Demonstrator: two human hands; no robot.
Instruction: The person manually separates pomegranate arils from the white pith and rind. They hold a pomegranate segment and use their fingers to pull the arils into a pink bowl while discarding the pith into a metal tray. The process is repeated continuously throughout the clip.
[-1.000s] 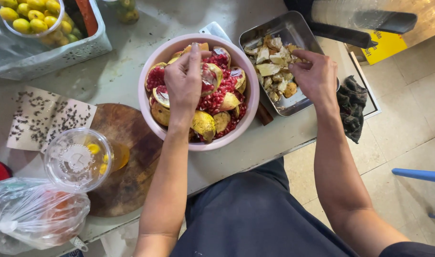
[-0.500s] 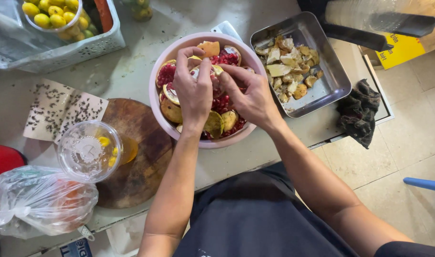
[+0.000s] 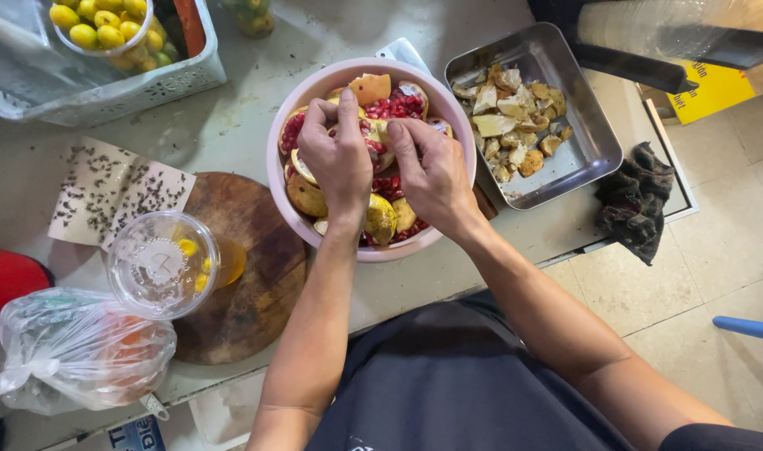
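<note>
Over the pink bowl [image 3: 274, 179], your left hand [image 3: 338, 159] and right hand [image 3: 432, 175] meet, fingers pinched on one pomegranate piece [image 3: 371, 132] lying directly between them.

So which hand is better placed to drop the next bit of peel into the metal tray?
Probably the right hand: it works in the pink bowl on the side nearer the metal tray, while the left hand would have to cross over it.

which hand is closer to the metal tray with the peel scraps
Right. The right hand is in the pink bowl on the side next to the metal tray. The left hand is in the bowl too, one hand further from the tray.
</note>
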